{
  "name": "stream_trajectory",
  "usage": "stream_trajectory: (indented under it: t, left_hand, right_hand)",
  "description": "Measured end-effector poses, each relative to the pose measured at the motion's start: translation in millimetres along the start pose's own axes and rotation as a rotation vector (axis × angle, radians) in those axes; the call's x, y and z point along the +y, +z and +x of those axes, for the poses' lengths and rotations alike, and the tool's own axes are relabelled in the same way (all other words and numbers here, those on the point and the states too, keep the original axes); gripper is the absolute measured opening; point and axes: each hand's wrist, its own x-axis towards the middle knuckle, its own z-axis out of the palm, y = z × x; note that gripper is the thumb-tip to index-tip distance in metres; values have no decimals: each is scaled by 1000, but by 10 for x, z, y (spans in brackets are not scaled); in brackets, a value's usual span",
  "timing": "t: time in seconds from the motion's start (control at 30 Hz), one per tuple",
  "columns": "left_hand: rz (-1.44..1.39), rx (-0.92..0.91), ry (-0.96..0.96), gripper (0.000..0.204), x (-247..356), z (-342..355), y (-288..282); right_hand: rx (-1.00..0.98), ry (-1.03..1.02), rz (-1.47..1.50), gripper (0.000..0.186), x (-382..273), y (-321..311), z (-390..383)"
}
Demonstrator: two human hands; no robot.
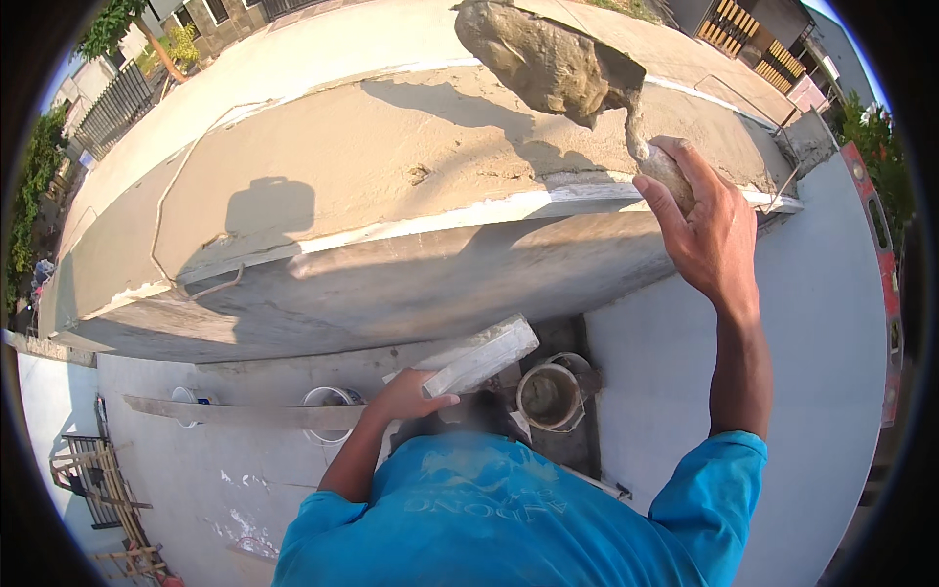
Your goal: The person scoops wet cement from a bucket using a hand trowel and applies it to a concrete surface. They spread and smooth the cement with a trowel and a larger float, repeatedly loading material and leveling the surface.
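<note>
My right hand (pixel 709 220) is closed around the handle of a trowel (pixel 553 64). Wet grey mortar coats the trowel's blade, which is raised above the wall top (pixel 381 147) with its shadow falling on the smooth mortar there. Lower down, close to my body, my left hand (pixel 411 396) grips a whitish, mortar-stained rectangular board (pixel 484 354) by its near end. The board is tilted, its far end pointing up and right; its underside is hidden.
Below the wall stand a bucket (pixel 550 396) with grey mortar inside and another bucket (pixel 333 399). A long plank (pixel 245 413) spans to the left. String (pixel 161 210) and bent metal rods lie along the wall top. A red spirit level (pixel 873 210) is at far right.
</note>
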Motion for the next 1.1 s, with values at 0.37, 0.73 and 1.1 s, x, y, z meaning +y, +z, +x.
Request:
stream_trajectory:
  t: [0.37,0.73,1.1]
  left_hand:
    - [-124,114,372,34,-196,-492,-397]
    - [-402,-340,564,29,523,32,-729]
    - [-975,-134,1285,38,2208,519,-552]
  right_hand:
    - [20,38,-300,37,-315,-55,44]
    - [-14,674,699,48,-434,-231,-257]
    - [-78,712,1527,48,-483,-696,-957]
